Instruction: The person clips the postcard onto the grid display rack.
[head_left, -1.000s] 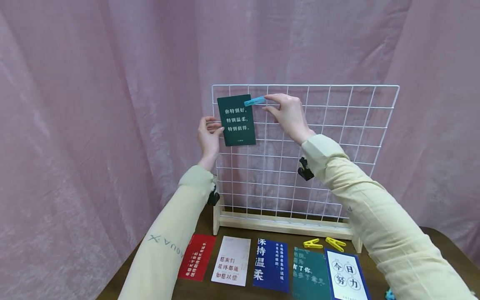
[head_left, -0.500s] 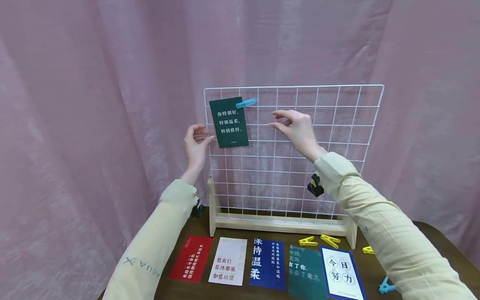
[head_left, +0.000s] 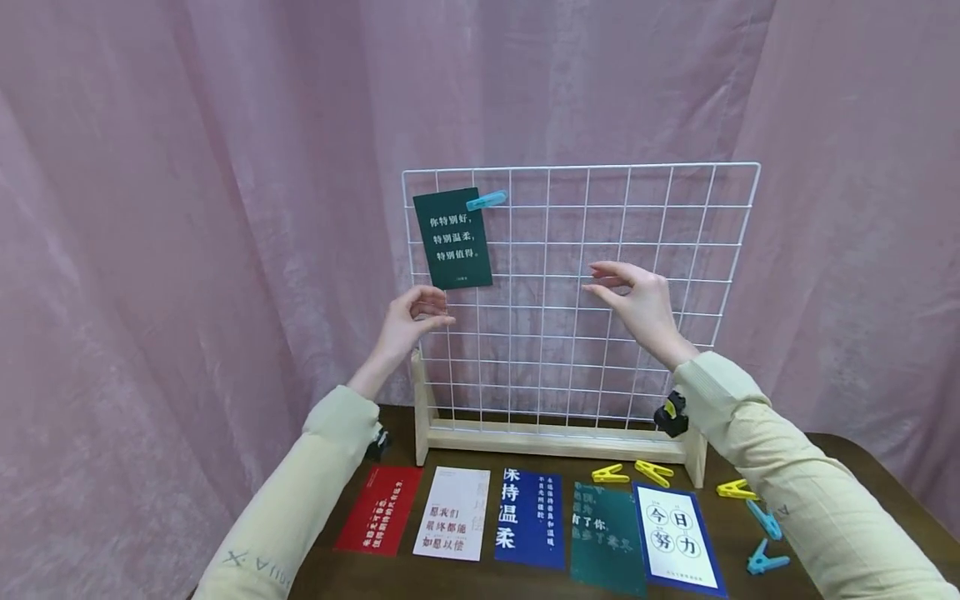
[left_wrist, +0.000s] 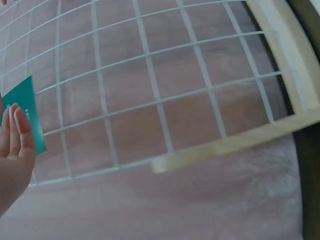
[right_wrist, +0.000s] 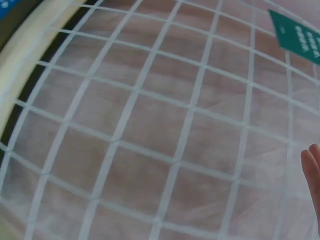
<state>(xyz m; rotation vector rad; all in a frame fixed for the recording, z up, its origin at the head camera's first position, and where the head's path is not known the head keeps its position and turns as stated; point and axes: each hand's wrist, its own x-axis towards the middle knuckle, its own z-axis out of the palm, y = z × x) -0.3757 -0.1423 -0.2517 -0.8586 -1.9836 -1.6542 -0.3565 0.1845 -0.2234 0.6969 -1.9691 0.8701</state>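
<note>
A dark green card (head_left: pixel 454 242) with white lettering hangs slightly tilted at the upper left of the white wire grid (head_left: pixel 570 275). A light blue clothespin (head_left: pixel 487 200) clips its upper right corner to the grid. Just below the card's lower edge is my left hand (head_left: pixel 408 325), its fingers relaxed and holding nothing. My right hand (head_left: pixel 637 304) is in front of the grid's right half, thumb and fingers apart with nothing between them. In the left wrist view, the fingers (left_wrist: pixel 19 127) overlap the card (left_wrist: pixel 32 112) in the picture; the right wrist view shows only some fingertips.
On the dark table lie a red card (head_left: pixel 378 510), a white card (head_left: pixel 452 512), a blue card (head_left: pixel 529 518), a green card (head_left: pixel 607 537) and a blue-bordered card (head_left: pixel 678 537). Yellow clothespins (head_left: pixel 610 473) and blue clothespins (head_left: pixel 767 560) lie near them. A wooden base (head_left: pixel 555 440) supports the grid.
My right hand has let go of the blue clothespin, which stays on the card, and has moved right and down. My left hand has released the card's left edge and lowered.
</note>
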